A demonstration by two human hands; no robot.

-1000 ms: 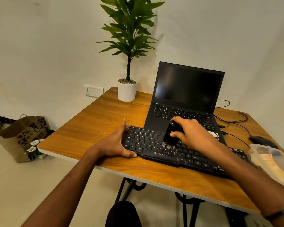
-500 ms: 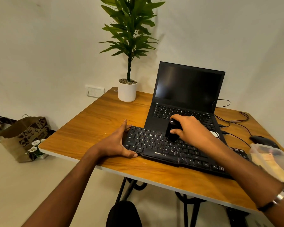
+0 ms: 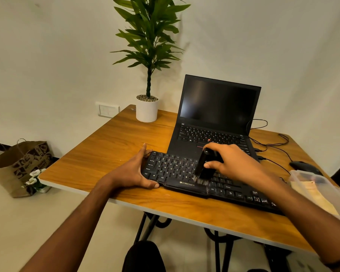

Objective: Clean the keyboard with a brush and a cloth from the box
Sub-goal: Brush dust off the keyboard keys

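Note:
A black keyboard (image 3: 177,171) lies on the wooden table (image 3: 110,154), in front of an open laptop. My right hand (image 3: 232,163) grips a black brush (image 3: 204,167), and its bristles touch the keys near the space bar. My left hand (image 3: 133,171) holds the keyboard's left end, thumb along the front edge and fingers at the back. A clear plastic box (image 3: 320,191) stands at the table's right edge with a yellowish cloth (image 3: 312,195) inside.
The open black laptop (image 3: 214,118) stands behind the keyboard, its screen dark. A potted plant (image 3: 147,107) stands at the table's far corner. A black mouse (image 3: 304,166) and cables lie at the right. On the floor at the left sits a paper bag (image 3: 22,165).
My right hand drew the brush back across the keys, then forward again toward the space bar. My left hand has stayed on the keyboard's left end.

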